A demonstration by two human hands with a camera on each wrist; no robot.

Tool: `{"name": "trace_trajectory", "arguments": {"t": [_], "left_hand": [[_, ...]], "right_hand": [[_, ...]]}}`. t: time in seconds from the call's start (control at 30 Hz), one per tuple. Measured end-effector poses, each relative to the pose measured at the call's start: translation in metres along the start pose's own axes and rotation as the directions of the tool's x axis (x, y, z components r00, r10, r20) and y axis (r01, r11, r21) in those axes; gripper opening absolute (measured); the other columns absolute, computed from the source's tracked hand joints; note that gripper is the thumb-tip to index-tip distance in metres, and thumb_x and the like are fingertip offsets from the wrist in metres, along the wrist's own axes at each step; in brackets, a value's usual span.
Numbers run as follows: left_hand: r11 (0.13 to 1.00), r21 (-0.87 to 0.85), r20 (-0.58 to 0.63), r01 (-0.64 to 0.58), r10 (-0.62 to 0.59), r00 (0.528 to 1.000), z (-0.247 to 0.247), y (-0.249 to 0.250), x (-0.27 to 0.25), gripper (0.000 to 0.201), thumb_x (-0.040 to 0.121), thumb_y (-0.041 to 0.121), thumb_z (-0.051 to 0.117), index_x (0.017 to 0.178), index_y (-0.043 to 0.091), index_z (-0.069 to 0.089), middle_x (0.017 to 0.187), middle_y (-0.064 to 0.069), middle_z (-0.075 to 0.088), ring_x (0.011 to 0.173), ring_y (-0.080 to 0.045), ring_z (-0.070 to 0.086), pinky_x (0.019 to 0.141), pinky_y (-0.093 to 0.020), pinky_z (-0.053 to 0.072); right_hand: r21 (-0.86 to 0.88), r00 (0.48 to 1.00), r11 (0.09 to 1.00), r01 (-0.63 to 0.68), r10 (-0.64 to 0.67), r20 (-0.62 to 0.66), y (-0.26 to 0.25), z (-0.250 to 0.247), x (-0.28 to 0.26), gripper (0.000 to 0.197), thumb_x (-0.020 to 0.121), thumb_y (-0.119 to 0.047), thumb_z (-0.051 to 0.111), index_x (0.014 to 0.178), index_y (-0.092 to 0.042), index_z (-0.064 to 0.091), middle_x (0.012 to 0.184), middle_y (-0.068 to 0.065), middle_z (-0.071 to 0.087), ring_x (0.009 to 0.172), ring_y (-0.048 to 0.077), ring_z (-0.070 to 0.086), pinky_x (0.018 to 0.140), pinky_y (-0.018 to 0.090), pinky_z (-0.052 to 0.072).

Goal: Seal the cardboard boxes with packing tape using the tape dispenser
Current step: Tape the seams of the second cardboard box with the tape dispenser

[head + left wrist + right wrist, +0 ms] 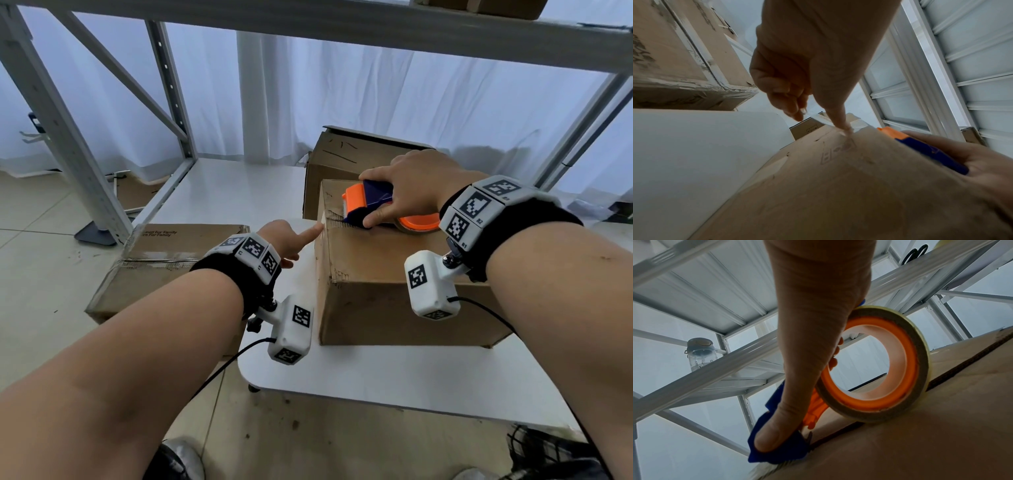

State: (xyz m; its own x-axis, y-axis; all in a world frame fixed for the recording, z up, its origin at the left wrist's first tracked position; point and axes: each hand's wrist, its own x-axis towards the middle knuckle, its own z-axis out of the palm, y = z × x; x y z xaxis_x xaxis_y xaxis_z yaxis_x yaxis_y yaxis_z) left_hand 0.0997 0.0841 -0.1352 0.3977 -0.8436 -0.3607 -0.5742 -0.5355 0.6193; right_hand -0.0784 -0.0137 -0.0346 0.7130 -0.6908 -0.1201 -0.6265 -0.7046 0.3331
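A brown cardboard box stands on the white table. My right hand grips the blue and orange tape dispenser on the box top, near its far left edge, with the tape roll behind it. In the right wrist view my thumb lies on the dispenser's blue body and the tape roll sits over the flap seam. My left hand points its index finger at the tape end on the box's upper left edge. The fingertip presses there; the other fingers are curled.
A second cardboard box with raised flaps stands just behind. A taped box lies on the floor to the left. A white metal rack surrounds the area; a clear bottle stands on one shelf.
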Motion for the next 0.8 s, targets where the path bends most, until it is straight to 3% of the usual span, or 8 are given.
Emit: {"name": "trace_trajectory", "arguments": {"t": [0.17,0.23,0.33,0.43,0.53,0.67,0.73,0.8], "left_hand": [[0.993,0.116,-0.003,-0.005,0.006,1.000,-0.006,0.004,0.001,0.067,0.086,0.071,0.035,0.074,0.006,0.048,0.078,-0.006,0.066,0.056,-0.012,0.058,0.050,-0.021,0.041],[0.969,0.247,0.029,-0.004,-0.003,1.000,-0.006,0.001,0.001,0.069,0.084,0.073,0.035,0.074,0.007,0.049,0.079,-0.008,0.068,0.061,-0.014,0.063,0.064,-0.027,0.053],[0.898,0.438,0.049,-0.029,0.008,0.999,-0.001,-0.005,0.002,0.062,0.085,0.068,0.045,0.072,0.008,0.050,0.081,-0.007,0.067,0.077,-0.019,0.067,0.082,-0.033,0.055],[0.985,0.135,-0.047,-0.109,0.117,0.992,-0.003,0.003,0.006,0.045,0.095,0.046,0.048,0.073,0.007,0.054,0.088,-0.011,0.069,0.066,-0.018,0.063,0.070,-0.031,0.055],[0.913,-0.321,-0.188,-0.252,0.200,0.962,-0.016,0.023,0.002,0.028,0.098,0.018,0.048,0.080,0.000,0.061,0.092,-0.020,0.070,0.071,-0.023,0.069,0.069,-0.032,0.059],[0.848,-0.498,-0.059,-0.181,0.175,0.983,-0.024,0.042,-0.014,0.033,0.100,0.021,0.047,0.105,-0.010,0.059,0.091,-0.022,0.067,0.067,-0.019,0.068,0.056,-0.022,0.058],[0.855,-0.509,0.049,-0.097,0.142,0.989,-0.023,0.043,-0.018,0.044,0.102,0.030,0.042,0.120,-0.010,0.050,0.106,-0.024,0.062,0.079,-0.023,0.067,0.063,-0.025,0.058],[0.890,-0.455,0.198,-0.031,0.135,0.971,-0.017,0.039,-0.020,0.056,0.102,0.041,0.034,0.133,-0.005,0.040,0.126,-0.024,0.054,0.106,-0.030,0.061,0.090,-0.039,0.052]], "right_hand": [[0.003,1.000,1.000,-0.009,0.009,0.001,-0.001,-0.001,-0.001,0.095,0.061,-0.089,0.045,0.142,-0.040,0.034,0.119,0.004,0.056,0.112,0.026,0.050,0.089,0.037,0.041],[0.003,1.000,1.000,-0.009,0.009,0.000,-0.001,-0.001,-0.001,0.096,0.061,-0.089,0.044,0.143,-0.040,0.033,0.120,0.004,0.056,0.112,0.026,0.050,0.088,0.037,0.040],[-0.005,1.000,1.000,-0.006,0.006,-0.006,0.000,0.000,-0.001,0.097,0.061,-0.089,0.043,0.144,-0.040,0.031,0.121,0.004,0.056,0.112,0.025,0.051,0.087,0.036,0.040],[-0.004,1.000,1.000,-0.011,0.011,-0.009,0.000,0.000,-0.002,0.099,0.059,-0.090,0.041,0.144,-0.040,0.030,0.120,0.004,0.056,0.112,0.025,0.051,0.087,0.036,0.040],[0.024,1.000,1.000,-0.013,0.013,-0.003,0.001,0.001,-0.003,0.104,0.053,-0.092,0.036,0.143,-0.040,0.031,0.120,0.004,0.056,0.112,0.026,0.050,0.087,0.036,0.040],[0.035,1.000,0.999,-0.022,0.022,-0.013,0.001,0.001,-0.004,0.098,0.058,-0.090,0.042,0.143,-0.041,0.031,0.121,0.004,0.055,0.113,0.026,0.049,0.086,0.035,0.039],[0.034,1.000,0.999,-0.023,0.023,-0.012,0.000,0.001,-0.004,0.100,0.057,-0.091,0.040,0.143,-0.041,0.031,0.121,0.004,0.056,0.113,0.026,0.049,0.086,0.035,0.039],[0.039,1.000,0.999,-0.026,0.026,-0.008,-0.001,-0.001,-0.005,0.104,0.052,-0.092,0.035,0.143,-0.041,0.031,0.120,0.004,0.056,0.112,0.026,0.050,0.088,0.036,0.040]]}}
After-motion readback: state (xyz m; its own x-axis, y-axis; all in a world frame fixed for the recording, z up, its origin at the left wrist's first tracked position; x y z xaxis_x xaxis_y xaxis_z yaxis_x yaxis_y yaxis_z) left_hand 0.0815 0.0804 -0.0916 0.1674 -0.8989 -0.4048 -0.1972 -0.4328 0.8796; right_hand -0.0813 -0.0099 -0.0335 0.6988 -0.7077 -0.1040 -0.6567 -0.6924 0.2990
